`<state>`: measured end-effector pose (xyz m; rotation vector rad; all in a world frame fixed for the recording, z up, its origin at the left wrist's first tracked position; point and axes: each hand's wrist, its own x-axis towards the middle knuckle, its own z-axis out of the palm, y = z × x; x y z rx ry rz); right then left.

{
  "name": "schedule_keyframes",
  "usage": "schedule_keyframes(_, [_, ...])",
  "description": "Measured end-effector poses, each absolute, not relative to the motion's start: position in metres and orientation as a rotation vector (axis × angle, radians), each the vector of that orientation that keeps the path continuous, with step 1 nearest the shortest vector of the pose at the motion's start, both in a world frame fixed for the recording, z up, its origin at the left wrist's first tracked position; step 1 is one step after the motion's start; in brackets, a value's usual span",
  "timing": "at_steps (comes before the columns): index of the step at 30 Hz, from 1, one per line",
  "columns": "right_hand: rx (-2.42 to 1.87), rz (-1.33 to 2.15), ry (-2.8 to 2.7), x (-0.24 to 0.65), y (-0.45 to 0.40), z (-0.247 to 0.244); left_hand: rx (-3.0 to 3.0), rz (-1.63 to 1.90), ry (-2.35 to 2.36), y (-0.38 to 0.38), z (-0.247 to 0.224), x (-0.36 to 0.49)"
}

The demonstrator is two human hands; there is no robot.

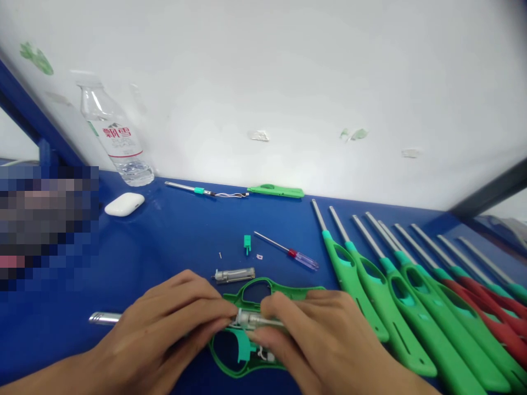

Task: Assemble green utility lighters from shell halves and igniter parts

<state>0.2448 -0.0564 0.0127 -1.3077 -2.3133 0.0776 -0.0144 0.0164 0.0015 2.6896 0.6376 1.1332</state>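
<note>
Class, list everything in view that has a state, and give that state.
Green casing, opened, inner parts exposed
Clear tank, pinched in right hand
Left hand, fingertips at that tank; grip unclear
Loose tank, lying on its side
Screwdriver, lying flat, unheld
Metal tube, lying, wires out
White case, closed
Bottle, standing upright
Lighters, whole, lying side by side
Green cover, lying separate
Turquoise piece, lying loose
Screw, lying loose

Location: workshop-type bench, small-parts work.
Indicators: blue worktop (181,236); screwdriver (293,253) and loose screw (220,255) beyond the grip; opened green casing (288,291) at the grip; row of similar long-necked lighters (436,329) to its right.
</note>
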Motion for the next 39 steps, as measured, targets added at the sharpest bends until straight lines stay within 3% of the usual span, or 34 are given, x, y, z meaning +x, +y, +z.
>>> schedule_keyframes(39, [-1.204,-0.020,-2.402,0.248,-0.049,0.020,2.687,1.114,0.589,0.015,0.012,-0.010])
